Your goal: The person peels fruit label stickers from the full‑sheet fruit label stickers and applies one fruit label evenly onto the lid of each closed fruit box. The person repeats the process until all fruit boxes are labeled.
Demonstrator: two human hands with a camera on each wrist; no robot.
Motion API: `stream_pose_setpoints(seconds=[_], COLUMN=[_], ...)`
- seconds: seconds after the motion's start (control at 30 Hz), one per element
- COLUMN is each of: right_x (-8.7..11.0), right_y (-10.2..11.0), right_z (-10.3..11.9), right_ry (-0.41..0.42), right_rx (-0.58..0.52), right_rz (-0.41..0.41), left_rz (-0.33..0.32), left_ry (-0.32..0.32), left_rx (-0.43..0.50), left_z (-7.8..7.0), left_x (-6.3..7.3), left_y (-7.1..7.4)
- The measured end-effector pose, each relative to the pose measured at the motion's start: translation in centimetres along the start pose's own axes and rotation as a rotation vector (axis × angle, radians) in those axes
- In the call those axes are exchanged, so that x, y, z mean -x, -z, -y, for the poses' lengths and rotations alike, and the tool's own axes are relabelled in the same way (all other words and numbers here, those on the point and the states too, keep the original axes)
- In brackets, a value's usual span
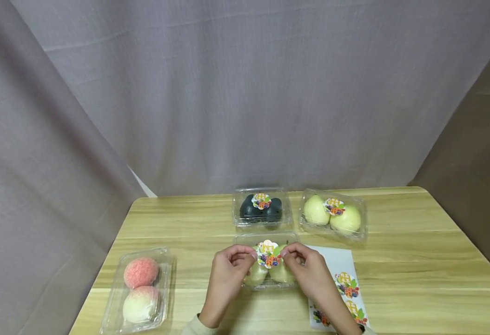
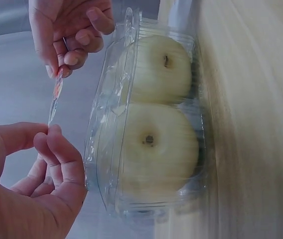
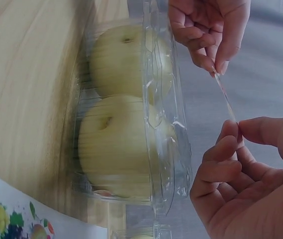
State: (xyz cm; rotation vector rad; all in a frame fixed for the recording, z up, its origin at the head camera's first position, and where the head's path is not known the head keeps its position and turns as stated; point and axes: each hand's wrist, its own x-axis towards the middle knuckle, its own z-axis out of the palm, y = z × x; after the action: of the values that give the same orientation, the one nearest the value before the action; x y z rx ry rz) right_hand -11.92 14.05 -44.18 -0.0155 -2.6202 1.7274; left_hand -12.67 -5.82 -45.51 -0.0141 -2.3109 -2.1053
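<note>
A fruit-print sticker (image 1: 268, 254) is stretched between both hands above a clear plastic box (image 1: 245, 284) of two pale green pears (image 2: 151, 149). My left hand (image 1: 229, 274) pinches its left edge between thumb and forefinger. On the opposite edge, my right hand (image 1: 310, 272) pinches it the same way. Both wrist views show the sticker edge-on, apart from the lid. In the right wrist view the box (image 3: 168, 149) stands closed beside the hands. Partly under the right forearm lies a white sticker sheet (image 1: 333, 258) with several printed stickers.
Behind stand a box of dark fruit (image 1: 249, 211) and a box of pale green pears (image 1: 345, 219), each with a sticker on its lid. At the left is a box with two peach-like fruits (image 1: 140, 288). A grey curtain (image 1: 245, 102) hangs behind the wooden table (image 1: 416, 260).
</note>
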Motion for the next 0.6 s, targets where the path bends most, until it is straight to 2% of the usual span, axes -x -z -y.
stream_pose_setpoints(seconds=[0.17, 0.6], right_x=[-0.08, -0.29], right_y=[-0.07, -0.24], right_z=[-0.09, -0.24], right_ry=[-0.007, 0.0], right_rx=[0.01, 0.056], right_rz=[-0.002, 0.004], left_rz=[-0.009, -0.08], left_ry=[-0.03, -0.113], left_rx=[-0.035, -0.217], left_z=[0.01, 0.04], left_x=[0.0, -0.23], left_y=[-0.03, -0.42])
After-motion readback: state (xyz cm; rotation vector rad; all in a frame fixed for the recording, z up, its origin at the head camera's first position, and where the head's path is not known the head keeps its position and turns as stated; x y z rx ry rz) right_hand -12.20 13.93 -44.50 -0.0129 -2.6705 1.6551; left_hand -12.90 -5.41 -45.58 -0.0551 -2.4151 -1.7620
